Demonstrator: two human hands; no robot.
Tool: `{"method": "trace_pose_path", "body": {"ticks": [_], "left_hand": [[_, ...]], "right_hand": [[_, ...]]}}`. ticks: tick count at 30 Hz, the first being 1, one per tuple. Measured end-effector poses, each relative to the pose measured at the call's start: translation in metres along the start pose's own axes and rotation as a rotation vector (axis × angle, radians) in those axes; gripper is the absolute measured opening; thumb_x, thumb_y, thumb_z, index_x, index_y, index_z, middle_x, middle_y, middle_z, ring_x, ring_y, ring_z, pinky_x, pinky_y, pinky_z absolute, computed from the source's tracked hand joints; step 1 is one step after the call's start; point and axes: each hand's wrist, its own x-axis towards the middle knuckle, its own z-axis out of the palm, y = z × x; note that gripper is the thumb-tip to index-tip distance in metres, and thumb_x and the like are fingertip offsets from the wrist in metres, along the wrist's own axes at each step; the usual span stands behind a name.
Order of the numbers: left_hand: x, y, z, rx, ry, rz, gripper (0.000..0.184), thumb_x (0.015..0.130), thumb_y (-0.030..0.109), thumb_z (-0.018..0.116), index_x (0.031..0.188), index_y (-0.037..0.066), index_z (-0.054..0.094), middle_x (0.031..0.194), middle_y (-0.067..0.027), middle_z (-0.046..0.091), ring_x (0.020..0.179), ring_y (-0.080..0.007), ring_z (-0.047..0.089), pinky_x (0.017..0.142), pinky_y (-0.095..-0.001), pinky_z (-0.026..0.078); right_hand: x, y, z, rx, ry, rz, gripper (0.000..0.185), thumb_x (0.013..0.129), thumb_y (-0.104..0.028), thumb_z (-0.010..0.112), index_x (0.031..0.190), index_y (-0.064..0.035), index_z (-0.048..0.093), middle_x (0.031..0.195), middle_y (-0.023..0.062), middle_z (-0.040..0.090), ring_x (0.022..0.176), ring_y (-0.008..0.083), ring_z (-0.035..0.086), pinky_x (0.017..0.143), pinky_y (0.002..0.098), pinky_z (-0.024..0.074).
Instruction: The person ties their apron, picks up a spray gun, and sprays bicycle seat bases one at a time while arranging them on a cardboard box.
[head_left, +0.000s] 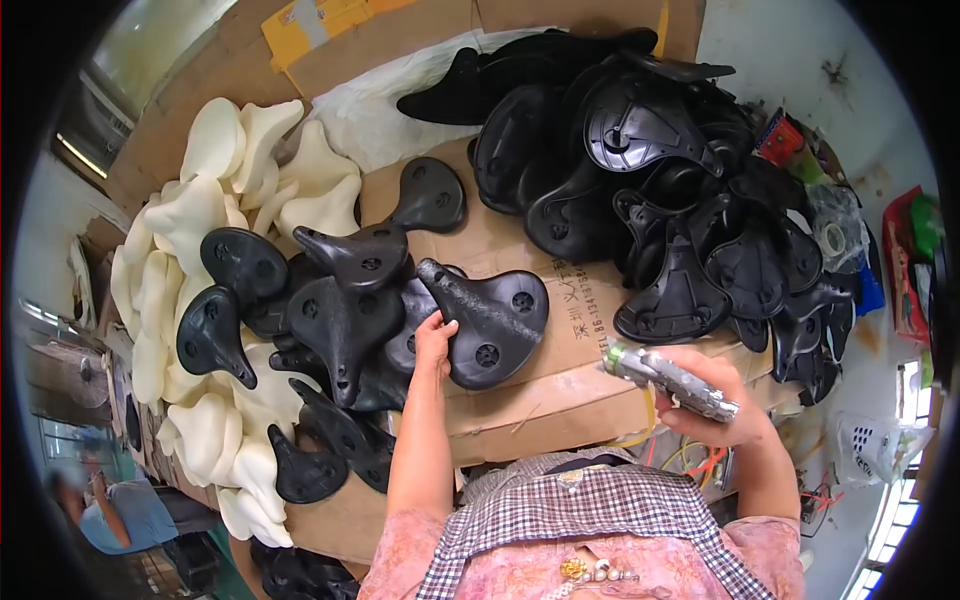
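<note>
Curling around a grey, smeared tube (685,388), the right hand (712,400) has a closed grip, with the tube's greenish end pointing toward the saddle side. The left hand (433,342) pinches one side of a black saddle (497,325), thumb on top, narrow grip (a pale streak crosses the saddle's surface). That saddle lies over the cardboard (530,400), its nose toward the far left, its wide end toward the right. The cardboard's near edge runs just beyond the checked apron (590,505). Bare cardboard opens between the held saddle and the right-hand black pile (675,290); on the left, the room is tight, with more black saddles (345,325) crowding close. Past those sit cream pads (190,220), heaped. Farther off at the left, another person (125,515) is partly visible.
</note>
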Motion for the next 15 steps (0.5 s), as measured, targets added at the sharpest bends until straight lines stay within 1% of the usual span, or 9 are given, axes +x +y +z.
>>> {"method": "trace_pose_path", "body": {"ticks": [2, 4, 7, 9, 10, 11, 12, 14, 15], "left_hand": [[0.002, 0.003, -0.008, -0.059, 0.050, 0.024, 0.024, 0.084, -0.006, 0.057, 0.106, -0.001, 0.064, 0.094, -0.0048, 0.067, 0.081, -0.0148, 0.064, 0.075, -0.0281, 0.052], [0.001, 0.009, -0.016, -0.074, 0.082, 0.069, 0.026, 0.083, -0.007, 0.057, 0.106, -0.001, 0.064, 0.092, -0.0038, 0.066, 0.079, -0.0140, 0.063, 0.076, -0.0283, 0.051], [-0.007, 0.027, -0.031, -0.010, 0.044, 0.142, 0.030, 0.081, -0.006, 0.060, 0.110, -0.003, 0.061, 0.099, -0.0056, 0.066, 0.087, -0.0148, 0.062, 0.083, -0.0284, 0.049], [-0.043, 0.082, -0.030, 0.054, 0.155, 0.278, 0.036, 0.077, -0.004, 0.063, 0.113, -0.005, 0.059, 0.103, -0.0080, 0.064, 0.091, -0.0183, 0.061, 0.088, -0.0310, 0.047], [-0.039, 0.097, -0.057, 0.068, 0.266, 0.336, 0.040, 0.077, -0.003, 0.063, 0.116, -0.006, 0.056, 0.106, -0.0083, 0.063, 0.095, -0.0184, 0.059, 0.090, -0.0325, 0.047], [-0.043, 0.116, -0.086, -0.020, 0.355, 0.406, 0.038, 0.078, -0.001, 0.063, 0.115, -0.005, 0.056, 0.109, -0.0097, 0.061, 0.098, -0.0197, 0.058, 0.090, -0.0334, 0.047], [-0.053, 0.139, -0.105, -0.203, 0.245, 0.547, 0.033, 0.079, 0.001, 0.064, 0.111, -0.002, 0.057, 0.108, -0.0119, 0.061, 0.098, -0.0222, 0.058, 0.090, -0.0349, 0.047], [-0.071, 0.166, -0.124, -0.330, 0.483, 0.710, 0.030, 0.079, 0.004, 0.066, 0.107, -0.001, 0.057, 0.105, -0.0127, 0.060, 0.094, -0.0240, 0.058, 0.088, -0.0360, 0.048], [-0.065, 0.170, -0.112, -0.141, 0.940, 0.803, 0.032, 0.079, 0.007, 0.067, 0.108, -0.002, 0.056, 0.105, -0.0125, 0.059, 0.093, -0.0237, 0.058, 0.086, -0.0349, 0.049]], "right_hand": [[-0.009, 0.003, -0.003, 0.004, -0.047, 0.063, 0.054, 0.074, -0.001, 0.071, 0.126, -0.0022, 0.054, 0.088, 0.0070, 0.063, 0.073, 0.0110, 0.061, 0.067, 0.0264, 0.0495], [-0.016, 0.015, -0.002, -0.022, -0.112, 0.259, 0.054, 0.074, -0.002, 0.071, 0.126, -0.0024, 0.055, 0.089, 0.0073, 0.063, 0.076, 0.0101, 0.060, 0.070, 0.0253, 0.0481], [-0.016, 0.028, -0.002, 0.071, -0.027, 0.238, 0.055, 0.078, -0.006, 0.071, 0.129, -0.0015, 0.051, 0.090, 0.0051, 0.062, 0.081, 0.0092, 0.057, 0.074, 0.0251, 0.0470], [-0.013, 0.035, -0.010, 0.175, 0.067, 0.154, 0.065, 0.082, -0.010, 0.070, 0.137, 0.0024, 0.039, 0.096, 0.0085, 0.062, 0.085, 0.0130, 0.059, 0.078, 0.0282, 0.0487], [-0.013, 0.037, -0.013, 0.175, 0.085, 0.155, 0.065, 0.082, -0.010, 0.070, 0.137, 0.0024, 0.039, 0.096, 0.0085, 0.062, 0.085, 0.0130, 0.059, 0.078, 0.0282, 0.0487], [-0.012, 0.039, -0.015, 0.172, 0.122, 0.183, 0.064, 0.082, -0.011, 0.070, 0.136, 0.0032, 0.039, 0.095, 0.0081, 0.062, 0.084, 0.0128, 0.059, 0.078, 0.0280, 0.0487], [-0.009, 0.040, -0.018, 0.166, 0.155, 0.207, 0.064, 0.082, -0.012, 0.070, 0.135, 0.0039, 0.039, 0.094, 0.0078, 0.062, 0.084, 0.0126, 0.059, 0.078, 0.0279, 0.0487], [-0.008, 0.043, -0.020, 0.140, 0.185, 0.185, 0.064, 0.082, -0.014, 0.071, 0.134, 0.0038, 0.041, 0.094, 0.0070, 0.062, 0.084, 0.0126, 0.059, 0.078, 0.0277, 0.0487], [-0.008, 0.047, -0.021, 0.131, 0.190, 0.189, 0.063, 0.082, -0.015, 0.071, 0.134, 0.0037, 0.041, 0.094, 0.0066, 0.062, 0.084, 0.0124, 0.060, 0.078, 0.0276, 0.0487]]}}
